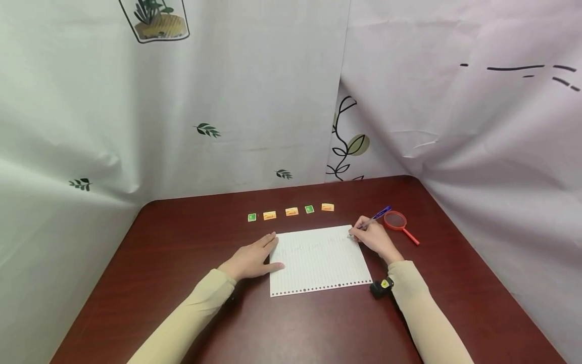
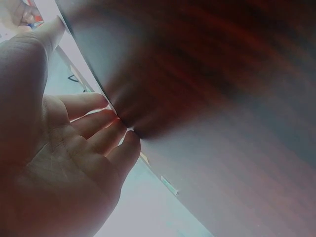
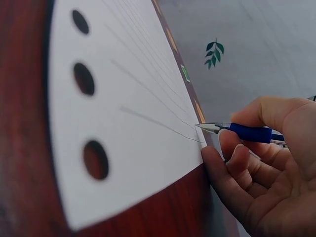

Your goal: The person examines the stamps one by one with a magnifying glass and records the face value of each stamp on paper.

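A sheet of lined paper [image 1: 318, 268] with punched holes along its near edge lies on the dark red table. Faint handwriting runs across its upper part. My left hand [image 1: 254, 257] rests on the paper's left edge, fingers and thumb fairly straight; the left wrist view shows its palm [image 2: 64, 163] from below. A blue pen [image 1: 381, 213] is pinched in my right hand [image 1: 375, 237] at the upper right corner of the sheet. In the right wrist view the tip of the pen [image 3: 252, 132] meets the paper [image 3: 123, 143], or nearly so.
Beyond the paper lies a row of small green and orange stamp-like pieces, among them a green one [image 1: 252, 217] and an orange one [image 1: 291, 212]. A red magnifying glass [image 1: 395, 219] lies right of my right hand. White printed cloth [image 1: 273, 101] hangs behind the table.
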The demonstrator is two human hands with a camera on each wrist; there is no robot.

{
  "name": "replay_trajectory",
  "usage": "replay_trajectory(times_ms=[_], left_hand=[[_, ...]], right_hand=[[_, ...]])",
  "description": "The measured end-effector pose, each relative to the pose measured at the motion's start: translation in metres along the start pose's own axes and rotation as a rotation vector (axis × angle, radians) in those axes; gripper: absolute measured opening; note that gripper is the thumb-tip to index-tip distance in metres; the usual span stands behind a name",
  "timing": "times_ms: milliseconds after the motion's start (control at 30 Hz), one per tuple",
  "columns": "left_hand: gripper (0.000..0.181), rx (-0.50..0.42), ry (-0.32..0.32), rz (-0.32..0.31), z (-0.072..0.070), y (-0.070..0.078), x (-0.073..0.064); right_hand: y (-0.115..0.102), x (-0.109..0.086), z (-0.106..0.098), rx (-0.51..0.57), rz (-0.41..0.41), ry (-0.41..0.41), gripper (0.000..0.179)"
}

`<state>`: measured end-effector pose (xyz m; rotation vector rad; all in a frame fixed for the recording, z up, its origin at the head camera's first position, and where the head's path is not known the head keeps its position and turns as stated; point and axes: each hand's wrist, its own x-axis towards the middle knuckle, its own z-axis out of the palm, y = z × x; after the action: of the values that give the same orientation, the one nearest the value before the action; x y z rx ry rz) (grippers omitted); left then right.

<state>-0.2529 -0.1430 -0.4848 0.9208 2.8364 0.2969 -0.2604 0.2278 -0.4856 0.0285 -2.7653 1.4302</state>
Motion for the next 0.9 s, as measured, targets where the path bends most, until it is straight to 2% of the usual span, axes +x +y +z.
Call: replay_trajectory(times_ms=[333, 533, 733, 900], left_hand=[[0.087, 0.010, -0.006, -0.005, 0.0007, -0.0009, 0.0003], [0.085, 0.012, 0.001, 0.006, 0.0008, -0.0007, 0.0014], [0.085, 0.008, -0.003, 0.002, -0.0003, 0.0003, 0.0012], [0.085, 0.007, -0.002, -0.001, -0.0010, 0.0013, 0.0006]], right_hand=[[-0.0025, 0.0011, 0.0007, -0.007, 0.010, 0.032, 0.011], [-0.0019, 0.0019, -0.0014, 0.003, 0.011, 0.016, 0.012], [-0.0034, 0.0015, -0.0004, -0.032, 0.002, -0.003, 0.011], [-0.0028, 0.0009, 0.0001, -0.036, 0.010, 0.012, 0.011]])
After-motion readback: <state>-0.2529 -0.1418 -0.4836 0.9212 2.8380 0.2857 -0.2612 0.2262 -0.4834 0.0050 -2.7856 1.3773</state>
